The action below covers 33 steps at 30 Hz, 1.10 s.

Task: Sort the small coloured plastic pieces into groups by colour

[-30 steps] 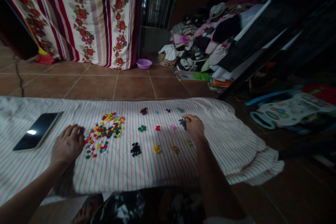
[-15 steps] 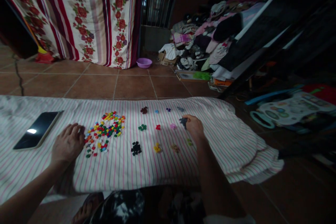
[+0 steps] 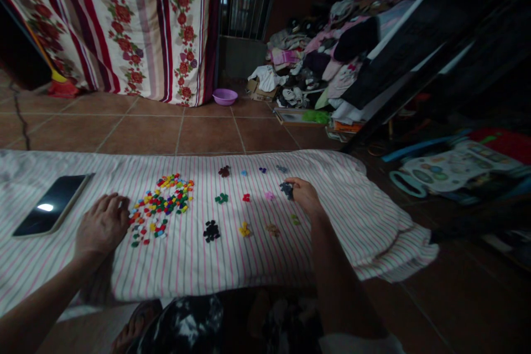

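My right hand (image 3: 306,196) is at the right of the sorted groups, its fingers pinched together at the edge of a dark grey pile of small pieces (image 3: 286,189). What the fingertips hold, if anything, is hidden. My left hand (image 3: 103,223) lies palm down on the cloth, fingers loosely extended, against the left edge of a mixed heap of small coloured cubes (image 3: 170,199). Between the hands are small one-colour groups: black pieces (image 3: 211,230), yellow pieces (image 3: 244,229), tan pieces (image 3: 272,229), green pieces (image 3: 222,198), red pieces (image 3: 246,197) and pink pieces (image 3: 269,196).
A striped cloth (image 3: 174,271) covers the work surface. Farther back lie brown pieces (image 3: 224,171), and a phone (image 3: 52,204) is at the left. Beyond are a tiled floor (image 3: 153,127), a purple basin (image 3: 225,97), a floral curtain (image 3: 145,27) and heaped clothes (image 3: 319,61).
The whole view has shifted slightly. My right hand stays at the dark grey pile, more of which now shows beside the fingertips. My left hand keeps its place beside the mixed heap.
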### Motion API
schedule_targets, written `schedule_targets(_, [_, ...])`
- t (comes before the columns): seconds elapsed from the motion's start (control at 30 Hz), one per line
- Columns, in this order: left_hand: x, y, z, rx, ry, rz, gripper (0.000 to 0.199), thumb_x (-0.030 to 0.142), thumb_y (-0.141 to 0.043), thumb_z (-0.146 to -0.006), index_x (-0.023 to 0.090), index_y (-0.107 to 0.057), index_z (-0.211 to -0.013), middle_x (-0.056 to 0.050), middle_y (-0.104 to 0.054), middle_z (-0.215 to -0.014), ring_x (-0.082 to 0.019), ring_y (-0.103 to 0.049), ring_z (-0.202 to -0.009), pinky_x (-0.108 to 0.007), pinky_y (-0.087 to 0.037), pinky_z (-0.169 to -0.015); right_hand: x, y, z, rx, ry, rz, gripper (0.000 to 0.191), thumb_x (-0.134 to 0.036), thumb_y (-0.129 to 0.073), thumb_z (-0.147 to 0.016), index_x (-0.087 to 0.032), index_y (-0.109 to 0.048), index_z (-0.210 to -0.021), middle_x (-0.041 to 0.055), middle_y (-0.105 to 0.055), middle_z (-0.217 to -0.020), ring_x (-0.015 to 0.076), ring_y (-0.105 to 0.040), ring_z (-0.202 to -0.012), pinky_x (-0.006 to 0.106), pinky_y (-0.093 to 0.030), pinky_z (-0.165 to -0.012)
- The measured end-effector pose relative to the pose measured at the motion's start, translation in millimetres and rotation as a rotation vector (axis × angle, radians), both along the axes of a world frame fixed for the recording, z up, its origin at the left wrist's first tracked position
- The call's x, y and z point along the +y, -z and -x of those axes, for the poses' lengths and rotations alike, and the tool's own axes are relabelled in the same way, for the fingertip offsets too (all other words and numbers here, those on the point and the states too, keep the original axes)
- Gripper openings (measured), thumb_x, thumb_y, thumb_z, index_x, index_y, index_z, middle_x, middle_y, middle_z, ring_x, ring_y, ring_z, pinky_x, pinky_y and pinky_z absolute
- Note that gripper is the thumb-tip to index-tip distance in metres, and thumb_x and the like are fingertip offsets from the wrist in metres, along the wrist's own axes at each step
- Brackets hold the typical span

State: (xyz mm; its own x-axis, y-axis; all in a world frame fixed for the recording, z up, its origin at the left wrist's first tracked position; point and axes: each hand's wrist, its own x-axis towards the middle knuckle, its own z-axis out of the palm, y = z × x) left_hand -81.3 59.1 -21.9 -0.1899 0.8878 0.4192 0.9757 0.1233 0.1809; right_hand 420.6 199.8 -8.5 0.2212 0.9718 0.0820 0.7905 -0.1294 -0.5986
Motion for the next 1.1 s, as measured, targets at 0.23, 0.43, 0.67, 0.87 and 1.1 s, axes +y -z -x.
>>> schedule_targets(0.23, [-1, -5.0, -1, -0.048, 0.023, 0.025, 0.032, 0.038, -0.038, -0.081, 0.023, -0.057, -0.102, -0.012, -0.064, -0.115, -0.036, -0.052, -0.119, -0.054, -0.043, -0.098, 0, -5.1, 3, -0.049, -0.013, 0.005, 0.038, -0.009, -0.041, -0.079, -0.020, -0.073, -0.096, 0.0093, -0.074, -0.104, 0.0225, -0.068, -0.099, 0.036, -0.050, -0.089])
schedule_targets(0.43, [-2, -4.0, -2, -0.025, 0.031, 0.032, 0.031, 0.036, -0.035, -0.084, 0.024, -0.054, -0.103, -0.012, -0.062, -0.116, -0.035, -0.052, -0.120, -0.054, -0.043, -0.098, 2, -0.2, 2, 0.046, -0.034, -0.044, 0.038, -0.009, -0.044, -0.077, -0.021, -0.072, -0.100, 0.0084, -0.074, -0.107, 0.0213, -0.067, -0.103, 0.036, -0.049, -0.094])
schedule_targets(0.67, [0, -0.6, 3, 0.082, 0.017, 0.073, 0.034, 0.034, -0.030, -0.087, 0.021, -0.056, -0.105, -0.016, -0.060, -0.120, -0.032, -0.054, -0.117, -0.048, -0.045, -0.095, -2, -6.7, 2, 0.056, 0.012, 0.038, 0.037, -0.012, -0.045, -0.081, -0.018, -0.070, -0.107, 0.0106, -0.073, -0.107, 0.0218, -0.068, -0.101, 0.033, -0.052, -0.086])
schedule_targets(0.87, [3, 8.1, 7, 0.178, -0.014, 0.022, 0.037, 0.033, -0.030, -0.088, 0.014, -0.058, -0.103, -0.017, -0.062, -0.117, -0.031, -0.055, -0.114, -0.044, -0.046, -0.093, -1, -15.7, 6, -0.042, 0.012, -0.037, 0.037, -0.012, -0.044, -0.080, -0.018, -0.072, -0.103, 0.0106, -0.072, -0.109, 0.0235, -0.066, -0.105, 0.036, -0.048, -0.095])
schedule_targets(1.1, [3, 13.6, 8, 0.181, -0.035, 0.025, 0.039, 0.031, -0.030, -0.091, 0.014, -0.060, -0.109, -0.016, -0.061, -0.122, -0.030, -0.052, -0.120, -0.043, -0.045, -0.096, 7, -23.3, 47, 0.010, -0.030, -0.147, 0.035, -0.023, -0.046, -0.082, -0.017, -0.072, -0.105, 0.0101, -0.073, -0.103, 0.0230, -0.067, -0.098, 0.036, -0.049, -0.092])
